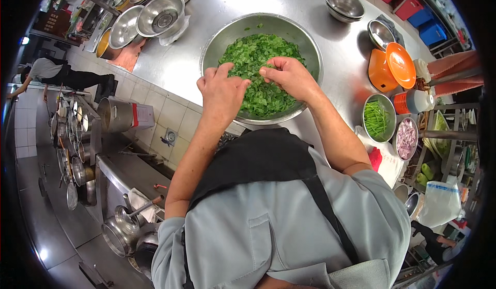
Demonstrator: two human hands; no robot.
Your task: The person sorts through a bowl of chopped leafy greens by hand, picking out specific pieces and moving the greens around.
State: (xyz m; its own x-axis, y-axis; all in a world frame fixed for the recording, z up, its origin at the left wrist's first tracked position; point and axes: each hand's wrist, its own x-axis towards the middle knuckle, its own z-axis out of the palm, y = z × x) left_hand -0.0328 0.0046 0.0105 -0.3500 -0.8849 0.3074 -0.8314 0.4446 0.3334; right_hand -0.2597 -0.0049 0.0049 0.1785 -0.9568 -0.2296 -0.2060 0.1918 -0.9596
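Note:
A wide steel bowl (261, 14) stands on the steel table in front of me, heaped with chopped green leaves (267, 99). Over the bowl's left rim is my left hand (223, 91), its fingers apart and the tips close to the leaves; I see nothing held in it. My right hand (290, 76) reaches in from the right, thumb and forefinger pinched on a small bit of green leaf above the heap. Its other fingers are curled and partly hidden. A few loose leaves cling to the bowl's far inner wall.
On the steel table (174, 72), steel bowls (161, 16) stand back left and stacked bowls (345, 4) back right. Rightward are an orange scale (381, 70), cut green stalks (376, 120), sliced shallots (407, 138) and a bottle (410, 102). A person (58, 72) stands far left.

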